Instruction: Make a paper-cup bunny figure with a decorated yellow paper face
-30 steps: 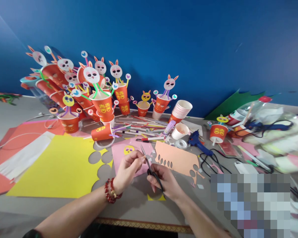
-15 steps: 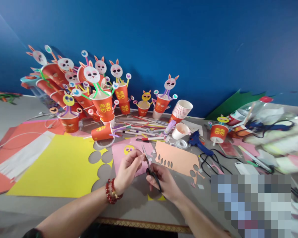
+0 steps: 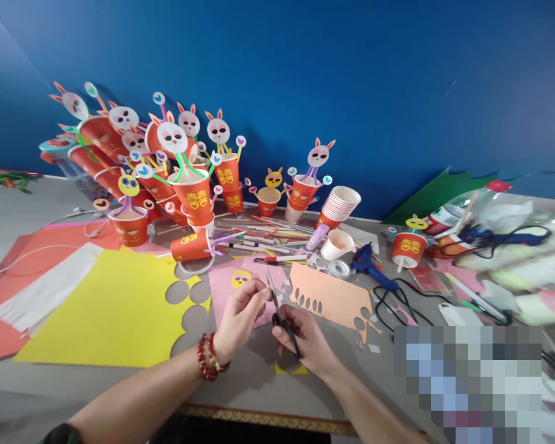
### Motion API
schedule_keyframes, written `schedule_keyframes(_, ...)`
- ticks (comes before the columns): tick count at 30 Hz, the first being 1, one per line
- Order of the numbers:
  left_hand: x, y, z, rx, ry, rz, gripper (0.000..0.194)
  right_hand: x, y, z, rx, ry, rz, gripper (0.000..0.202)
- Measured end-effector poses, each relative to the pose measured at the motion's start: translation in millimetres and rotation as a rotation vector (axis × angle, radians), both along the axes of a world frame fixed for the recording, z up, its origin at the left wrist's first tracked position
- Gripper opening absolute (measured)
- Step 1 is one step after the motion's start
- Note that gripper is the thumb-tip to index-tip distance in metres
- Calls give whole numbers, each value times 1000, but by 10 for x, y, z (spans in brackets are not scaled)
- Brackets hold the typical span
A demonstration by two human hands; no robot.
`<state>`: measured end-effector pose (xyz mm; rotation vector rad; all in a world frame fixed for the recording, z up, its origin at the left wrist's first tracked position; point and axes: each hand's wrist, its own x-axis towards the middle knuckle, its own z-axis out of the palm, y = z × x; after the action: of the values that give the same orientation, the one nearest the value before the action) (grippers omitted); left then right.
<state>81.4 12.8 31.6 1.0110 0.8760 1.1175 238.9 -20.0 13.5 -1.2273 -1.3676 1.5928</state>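
Observation:
My left hand (image 3: 243, 314), with red bead bracelets at the wrist, pinches a tiny piece too small to make out, close to the scissor blades. My right hand (image 3: 300, 339) is closed round the black handles of the scissors (image 3: 276, 301), whose blades point up and away. Beneath both hands lies a pink sheet (image 3: 219, 280) bearing a yellow round face (image 3: 240, 279). Just right of it is a peach sheet (image 3: 330, 296) with oval and round holes. A small yellow scrap (image 3: 291, 368) rests near the table's front edge.
At the left lies a large yellow sheet (image 3: 106, 308) with round cut-outs. Red cups (image 3: 192, 197) with paper faces stand along the blue wall. Pens (image 3: 268, 237) are spread before them. A blue glue gun (image 3: 372, 268) with black cable, a bottle and plastic-wrapped items are at the right.

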Motion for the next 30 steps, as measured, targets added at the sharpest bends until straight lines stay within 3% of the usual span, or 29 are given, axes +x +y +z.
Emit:
schedule_keyframes(17, 0, 6, 10, 1, -15, -7, 39, 6, 5, -2, 23, -45, -10, 57)
schedule_keyframes(30, -6, 11, 11, -41, -94, -27, 38, 106, 122, 108, 117, -44, -190, 46)
